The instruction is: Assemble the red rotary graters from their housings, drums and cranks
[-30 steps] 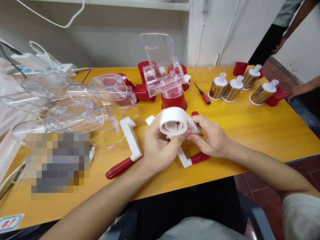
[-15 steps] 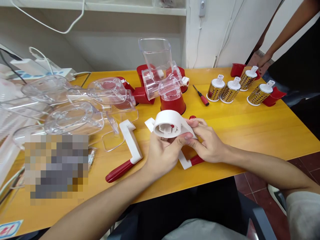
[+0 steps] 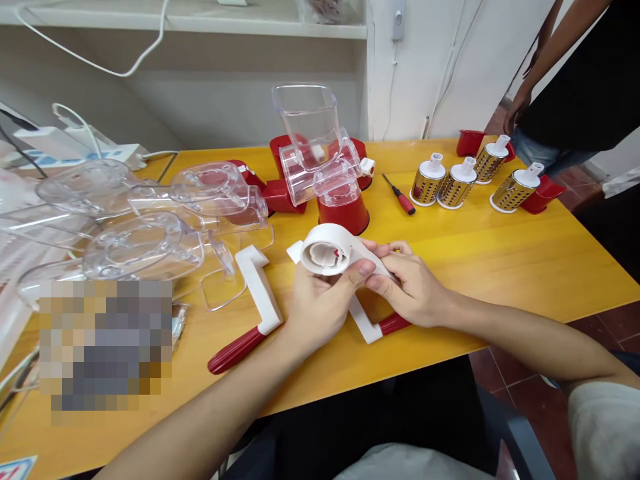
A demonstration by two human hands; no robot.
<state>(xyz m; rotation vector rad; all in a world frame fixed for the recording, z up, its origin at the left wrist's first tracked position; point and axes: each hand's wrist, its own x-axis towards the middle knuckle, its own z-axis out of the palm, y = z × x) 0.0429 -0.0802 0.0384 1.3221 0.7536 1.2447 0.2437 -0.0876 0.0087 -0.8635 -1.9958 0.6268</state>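
Note:
Both my hands grip a white round plastic housing [image 3: 334,248] a little above the yellow table [image 3: 500,253]. My left hand [image 3: 320,303] wraps it from below with the thumb on its front rim. My right hand [image 3: 407,288] pinches its right side. Beneath my hands lies a white crank with a red handle [image 3: 380,327]. A second white crank with a red grip [image 3: 255,307] lies to the left of my left hand.
Clear plastic hoppers [image 3: 150,220] crowd the table's left. An assembled red and clear grater [image 3: 325,167] stands behind my hands, a red screwdriver [image 3: 400,197] beside it. Several metal drum blades [image 3: 453,183] and red cups [image 3: 470,141] sit far right. A person in black [image 3: 575,80] stands at the back right.
The white housing has tilted and sunk slightly in my hands, its opening now turned more toward the left. The person at the back right has stepped closer to the table.

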